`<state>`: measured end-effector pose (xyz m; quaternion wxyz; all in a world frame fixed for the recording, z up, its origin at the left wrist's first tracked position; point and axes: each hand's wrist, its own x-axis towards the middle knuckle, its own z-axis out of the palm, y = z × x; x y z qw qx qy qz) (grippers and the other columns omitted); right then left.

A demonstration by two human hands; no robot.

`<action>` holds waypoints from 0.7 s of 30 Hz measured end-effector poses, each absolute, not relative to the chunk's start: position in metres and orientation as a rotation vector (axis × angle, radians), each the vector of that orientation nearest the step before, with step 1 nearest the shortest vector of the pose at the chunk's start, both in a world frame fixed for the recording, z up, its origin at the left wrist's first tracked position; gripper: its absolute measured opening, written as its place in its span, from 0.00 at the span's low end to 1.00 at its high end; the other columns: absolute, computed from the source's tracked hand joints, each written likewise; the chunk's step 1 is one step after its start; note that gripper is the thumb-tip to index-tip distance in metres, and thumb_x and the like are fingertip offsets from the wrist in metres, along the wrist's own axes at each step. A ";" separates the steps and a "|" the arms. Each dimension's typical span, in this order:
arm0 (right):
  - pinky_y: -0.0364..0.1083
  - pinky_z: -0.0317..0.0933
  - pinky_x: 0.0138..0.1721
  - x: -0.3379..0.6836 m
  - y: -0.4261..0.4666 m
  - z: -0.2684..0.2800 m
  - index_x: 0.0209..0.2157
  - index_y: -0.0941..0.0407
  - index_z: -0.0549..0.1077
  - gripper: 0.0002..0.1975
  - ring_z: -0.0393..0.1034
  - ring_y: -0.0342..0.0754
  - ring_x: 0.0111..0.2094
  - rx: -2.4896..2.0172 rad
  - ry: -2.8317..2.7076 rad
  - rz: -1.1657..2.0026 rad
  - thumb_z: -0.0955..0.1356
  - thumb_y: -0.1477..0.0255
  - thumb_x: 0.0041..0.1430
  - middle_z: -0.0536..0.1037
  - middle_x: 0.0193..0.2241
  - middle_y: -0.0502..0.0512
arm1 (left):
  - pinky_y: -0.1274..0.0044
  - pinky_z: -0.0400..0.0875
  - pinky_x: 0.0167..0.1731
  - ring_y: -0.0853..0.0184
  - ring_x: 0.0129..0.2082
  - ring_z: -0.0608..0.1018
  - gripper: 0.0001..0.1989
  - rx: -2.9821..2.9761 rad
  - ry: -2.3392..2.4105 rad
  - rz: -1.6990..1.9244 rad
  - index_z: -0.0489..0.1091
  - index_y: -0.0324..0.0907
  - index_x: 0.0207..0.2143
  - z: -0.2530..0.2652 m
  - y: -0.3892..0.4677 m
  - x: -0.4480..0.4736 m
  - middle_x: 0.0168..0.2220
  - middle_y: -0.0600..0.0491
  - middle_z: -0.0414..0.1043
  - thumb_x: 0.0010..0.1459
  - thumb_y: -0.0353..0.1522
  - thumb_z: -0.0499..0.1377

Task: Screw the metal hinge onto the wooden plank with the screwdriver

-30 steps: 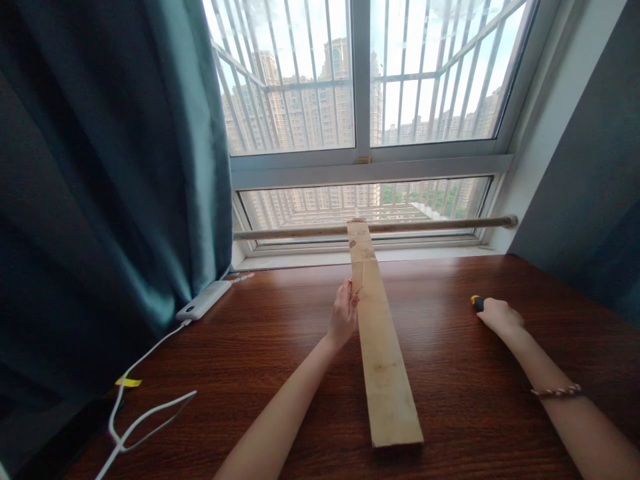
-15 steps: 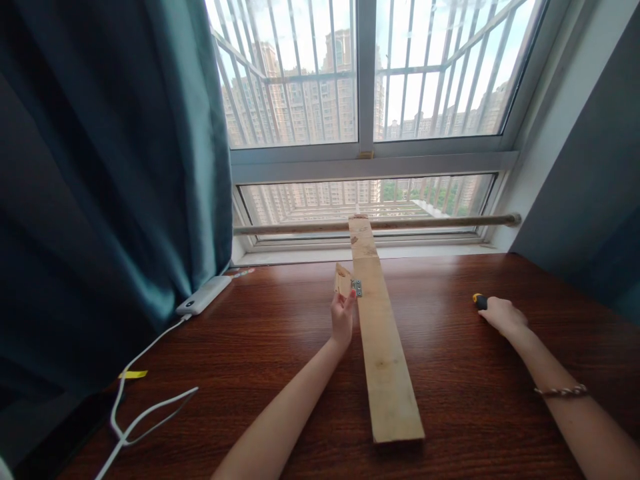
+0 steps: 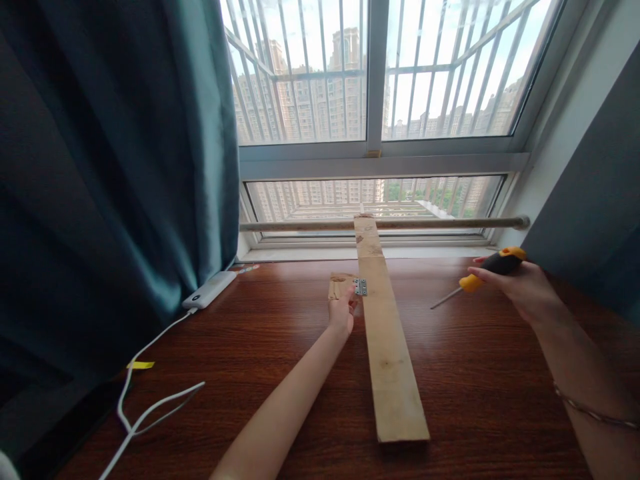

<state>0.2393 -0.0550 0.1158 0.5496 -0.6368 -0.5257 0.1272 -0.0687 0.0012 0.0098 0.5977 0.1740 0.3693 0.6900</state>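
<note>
My left hand [image 3: 343, 312] is closed on a small wooden block [image 3: 339, 285] just left of a long board. A metal hinge [image 3: 361, 287] sits at the block's right edge and overlaps the left side of the long wooden board [image 3: 393, 353]. Whether the hinge is fastened to the board cannot be made out. My right hand [image 3: 530, 287] grips a yellow and black screwdriver [image 3: 483, 272] by its handle, off to the right. Its metal shaft slants down and left, the tip apart from the board.
The board lies lengthwise on the brown wooden tabletop [image 3: 300, 387], its far end by a horizontal rail [image 3: 445, 224] at the window. A white power bank [image 3: 210, 291] with a white cable [image 3: 131, 380] lies left, beside a blue curtain [image 3: 165, 167]. A yellow strip [image 3: 141, 365] is near the cable.
My right hand has raised the screwdriver, and its shaft now shows, pointing toward the board. My left hand has turned the small block flatter, with the hinge facing up.
</note>
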 end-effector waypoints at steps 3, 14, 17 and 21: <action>0.43 0.65 0.22 0.191 -0.061 0.143 0.26 0.57 0.74 0.18 0.72 0.48 0.25 -1.247 -1.047 0.343 0.76 0.60 0.37 0.77 0.24 0.53 | 0.81 0.70 0.26 0.72 0.26 0.76 0.13 0.386 0.860 1.569 0.70 0.38 0.35 0.013 0.002 -0.070 0.33 0.52 0.76 0.45 0.22 0.65; 0.40 0.69 0.17 0.106 -0.024 0.155 0.25 0.62 0.74 0.20 0.73 0.46 0.17 -0.967 -1.005 0.806 0.78 0.62 0.34 0.79 0.20 0.55 | 0.81 0.68 0.26 0.73 0.25 0.76 0.12 0.397 0.869 1.527 0.69 0.37 0.33 0.007 0.005 -0.073 0.30 0.52 0.75 0.45 0.20 0.64; 0.44 0.74 0.24 0.101 -0.019 0.152 0.25 0.63 0.75 0.21 0.75 0.48 0.21 -0.951 -1.050 0.924 0.80 0.66 0.29 0.79 0.21 0.56 | 0.81 0.69 0.26 0.72 0.26 0.76 0.12 0.386 0.863 1.527 0.69 0.37 0.34 0.008 0.005 -0.073 0.31 0.51 0.75 0.45 0.19 0.63; 0.45 0.75 0.24 0.098 -0.015 0.147 0.25 0.64 0.75 0.21 0.75 0.50 0.21 -0.983 -1.096 0.966 0.80 0.67 0.29 0.79 0.21 0.57 | 0.81 0.69 0.25 0.72 0.26 0.76 0.12 0.386 0.879 1.497 0.70 0.37 0.33 0.012 0.004 -0.075 0.31 0.51 0.76 0.44 0.20 0.63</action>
